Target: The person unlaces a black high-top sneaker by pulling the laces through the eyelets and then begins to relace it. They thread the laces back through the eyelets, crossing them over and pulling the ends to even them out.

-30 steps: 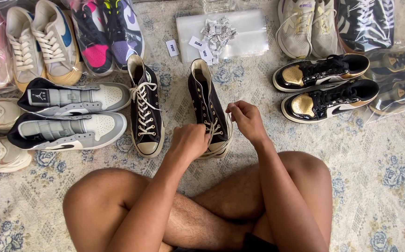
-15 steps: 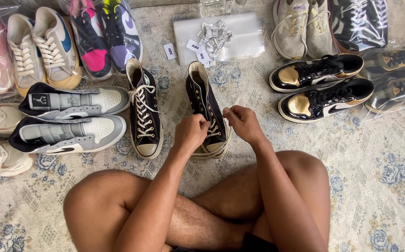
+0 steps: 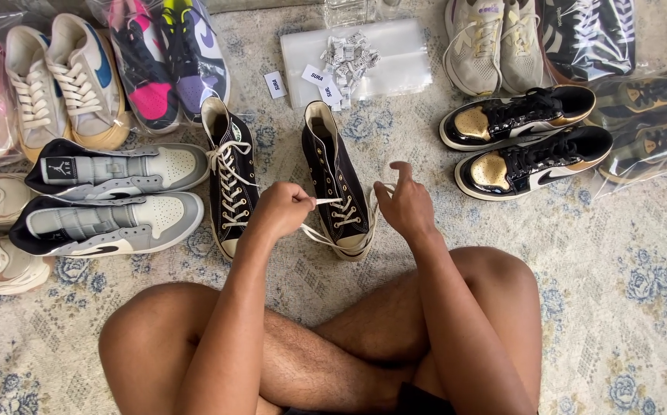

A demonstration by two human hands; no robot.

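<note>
Two black high-top canvas shoes stand side by side on the patterned carpet. The left shoe point(image 3: 228, 180) is fully laced with white laces. The right shoe point(image 3: 336, 178) is only partly laced near the toe. My left hand point(image 3: 281, 211) pinches the end of a white lace point(image 3: 326, 202) and draws it sideways over the right shoe. My right hand point(image 3: 405, 204) hovers at the right side of that shoe, fingers half curled, touching the other lace strand. My crossed bare legs fill the lower part of the view.
Grey and white high-tops point(image 3: 114, 198) lie at left, beside white and pink sneakers. Black and gold shoes point(image 3: 529, 146) sit at right, with bagged shoes point(image 3: 652, 115) beyond. A clear plastic bag with paper tags point(image 3: 352, 61) lies behind the black shoes.
My left hand has drawn the lace end out to the left of the shoe. My right hand has lifted off the laces and opened somewhat.
</note>
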